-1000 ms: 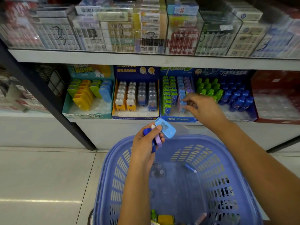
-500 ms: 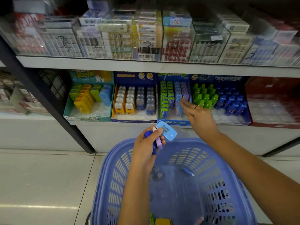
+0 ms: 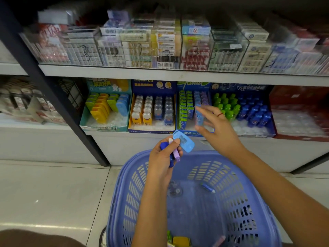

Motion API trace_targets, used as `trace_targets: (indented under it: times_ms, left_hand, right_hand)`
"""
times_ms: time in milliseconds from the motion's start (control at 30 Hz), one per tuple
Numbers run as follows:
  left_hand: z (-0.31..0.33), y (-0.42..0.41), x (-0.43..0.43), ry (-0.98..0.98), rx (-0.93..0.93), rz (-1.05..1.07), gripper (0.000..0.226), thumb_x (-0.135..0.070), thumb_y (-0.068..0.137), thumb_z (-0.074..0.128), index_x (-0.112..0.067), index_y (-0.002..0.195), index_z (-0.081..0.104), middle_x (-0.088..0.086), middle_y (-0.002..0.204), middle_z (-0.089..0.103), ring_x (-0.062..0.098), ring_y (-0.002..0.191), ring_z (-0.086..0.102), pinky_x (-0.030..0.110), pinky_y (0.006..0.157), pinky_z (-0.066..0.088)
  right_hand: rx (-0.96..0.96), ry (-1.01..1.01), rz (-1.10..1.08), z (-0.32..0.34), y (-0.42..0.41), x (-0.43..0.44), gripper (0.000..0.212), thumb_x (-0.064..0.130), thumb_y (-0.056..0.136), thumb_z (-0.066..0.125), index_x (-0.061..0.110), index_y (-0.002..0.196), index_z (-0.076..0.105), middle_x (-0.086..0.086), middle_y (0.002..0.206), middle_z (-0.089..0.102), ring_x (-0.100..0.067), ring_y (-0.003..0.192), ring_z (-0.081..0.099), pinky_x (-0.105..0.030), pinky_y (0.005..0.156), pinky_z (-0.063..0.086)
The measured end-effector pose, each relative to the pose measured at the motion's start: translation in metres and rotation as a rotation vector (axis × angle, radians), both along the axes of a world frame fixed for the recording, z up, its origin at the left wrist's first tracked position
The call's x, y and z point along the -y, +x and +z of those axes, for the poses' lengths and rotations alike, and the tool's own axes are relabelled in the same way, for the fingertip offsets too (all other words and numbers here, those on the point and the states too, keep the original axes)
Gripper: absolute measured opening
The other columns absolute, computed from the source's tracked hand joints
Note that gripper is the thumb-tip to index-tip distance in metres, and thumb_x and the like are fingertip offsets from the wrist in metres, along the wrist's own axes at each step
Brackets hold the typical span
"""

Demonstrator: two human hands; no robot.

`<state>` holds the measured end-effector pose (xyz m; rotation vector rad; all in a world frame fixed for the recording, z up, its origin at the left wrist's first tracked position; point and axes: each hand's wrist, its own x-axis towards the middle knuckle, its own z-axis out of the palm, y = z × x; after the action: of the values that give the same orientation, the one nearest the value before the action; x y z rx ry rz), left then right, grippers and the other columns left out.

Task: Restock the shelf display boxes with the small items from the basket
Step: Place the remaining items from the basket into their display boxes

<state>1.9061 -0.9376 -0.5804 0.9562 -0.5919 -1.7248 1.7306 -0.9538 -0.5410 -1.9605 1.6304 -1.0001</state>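
Note:
My left hand (image 3: pixel 162 158) hovers over the far rim of the blue basket (image 3: pixel 197 155), shut on a light blue flat case (image 3: pixel 184 142), a purple stick (image 3: pixel 175 152) and a dark blue item (image 3: pixel 164 146). My right hand (image 3: pixel 219 130) is at the front of the display box of green, blue and purple sticks (image 3: pixel 184 123), fingers spread. A blue stick (image 3: pixel 199 115) stands in that box's row by my thumb and forefinger. A blue stick (image 3: pixel 208 188), a yellow item (image 3: pixel 179 241) and a pink stick (image 3: pixel 219 241) lie in the basket.
Neighbouring display boxes hold yellow, green and blue flat cases (image 3: pixel 106 108), bear-shaped items (image 3: pixel 152 113), and green and blue bottle shapes (image 3: pixel 243 109). A red box (image 3: pixel 299 111) sits at the right. Clear cases of packs (image 3: pixel 160 49) fill the upper shelf. A black post (image 3: pixel 53 97) slants left.
My right hand has drawn back from the row of blue sticks and its fingers have spread. My left hand keeps the same items. The view has tilted upward slightly.

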Motion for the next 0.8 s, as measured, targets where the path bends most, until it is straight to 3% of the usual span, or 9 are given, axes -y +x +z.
trace_targets:
  times_ms: [67, 167, 233, 300, 333, 400, 533, 667, 800]
  left_hand:
    - [0.002, 0.003, 0.002, -0.015, -0.002, 0.029, 0.018, -0.005, 0.091, 0.058, -0.004, 0.073, 0.057, 0.006, 0.043, 0.049, 0.013, 0.052, 0.050, 0.021, 0.057, 0.050]
    - [0.007, 0.011, 0.004, -0.028, -0.013, 0.025, 0.019, -0.008, 0.090, 0.059, -0.003, 0.071, 0.056, 0.004, 0.045, 0.050, 0.012, 0.049, 0.050, 0.020, 0.054, 0.048]
    - [0.010, 0.016, 0.005, -0.015, -0.024, 0.003, 0.015, -0.010, 0.090, 0.059, -0.001, 0.078, 0.059, 0.003, 0.047, 0.052, 0.011, 0.047, 0.051, 0.019, 0.051, 0.048]
    - [0.012, 0.022, 0.006, 0.004, -0.040, -0.016, 0.015, -0.012, 0.091, 0.058, -0.001, 0.081, 0.060, 0.003, 0.050, 0.054, 0.011, 0.046, 0.052, 0.019, 0.048, 0.047]
    - [0.013, 0.026, 0.008, 0.015, -0.056, -0.013, 0.017, -0.013, 0.092, 0.057, -0.001, 0.081, 0.060, 0.004, 0.052, 0.055, 0.011, 0.047, 0.052, 0.019, 0.047, 0.046]
    - [0.013, 0.037, 0.013, 0.044, -0.100, 0.031, 0.019, -0.015, 0.094, 0.055, -0.001, 0.083, 0.061, 0.004, 0.058, 0.058, 0.011, 0.048, 0.053, 0.019, 0.046, 0.046]
    - [0.011, 0.069, 0.025, 0.075, -0.167, 0.177, 0.016, -0.016, 0.096, 0.052, -0.003, 0.087, 0.058, 0.001, 0.063, 0.062, 0.008, 0.050, 0.053, 0.017, 0.048, 0.047]
    - [0.004, 0.100, 0.030, 0.122, -0.206, 0.317, 0.014, -0.015, 0.095, 0.055, -0.004, 0.087, 0.059, 0.004, 0.065, 0.064, 0.008, 0.051, 0.056, 0.018, 0.049, 0.050]
    - [-0.002, 0.114, 0.036, 0.199, -0.245, 0.410, 0.011, -0.015, 0.096, 0.054, -0.007, 0.090, 0.060, 0.005, 0.070, 0.063, 0.012, 0.055, 0.060, 0.022, 0.055, 0.054]
  right_hand:
    - [0.030, 0.029, 0.170, 0.011, 0.009, -0.017, 0.060, 0.018, 0.085, 0.068, 0.050, 0.130, 0.044, 0.020, 0.134, 0.037, 0.002, 0.120, 0.046, -0.017, 0.102, 0.042]
    - [-0.199, 0.037, 0.338, 0.014, 0.020, -0.033, 0.064, 0.012, 0.085, 0.067, 0.048, 0.132, 0.043, 0.023, 0.143, 0.028, 0.007, 0.122, 0.041, -0.005, 0.101, 0.033]
    - [-0.378, -0.063, 0.319, 0.012, 0.031, -0.035, 0.056, 0.011, 0.086, 0.066, 0.037, 0.133, 0.049, 0.011, 0.143, 0.034, -0.004, 0.116, 0.048, -0.013, 0.099, 0.039]
    - [-0.491, -0.193, 0.289, 0.013, 0.044, -0.030, 0.043, 0.011, 0.085, 0.067, 0.020, 0.127, 0.059, -0.004, 0.131, 0.051, -0.019, 0.103, 0.059, -0.030, 0.087, 0.053]
    - [-0.493, -0.251, 0.291, 0.014, 0.048, -0.025, 0.036, 0.011, 0.085, 0.067, 0.013, 0.121, 0.063, -0.008, 0.121, 0.057, -0.023, 0.095, 0.063, -0.035, 0.079, 0.056]
    - [-0.387, -0.288, 0.273, 0.016, 0.061, -0.010, 0.028, 0.017, 0.085, 0.067, 0.009, 0.111, 0.066, -0.006, 0.106, 0.061, -0.016, 0.087, 0.061, -0.029, 0.075, 0.054]
    - [-0.072, -0.081, 0.111, 0.021, 0.097, 0.031, 0.021, 0.024, 0.087, 0.066, 0.017, 0.106, 0.060, 0.001, 0.099, 0.060, -0.013, 0.086, 0.057, -0.030, 0.077, 0.050]
    - [-0.140, -0.117, 0.112, 0.030, 0.135, 0.082, 0.034, 0.023, 0.086, 0.066, 0.014, 0.119, 0.062, -0.002, 0.099, 0.056, -0.016, 0.088, 0.054, -0.020, 0.079, 0.043]
    - [-0.264, -0.104, 0.236, 0.027, 0.171, 0.118, 0.037, 0.020, 0.084, 0.068, 0.013, 0.119, 0.059, -0.011, 0.109, 0.064, -0.025, 0.095, 0.059, -0.037, 0.085, 0.048]
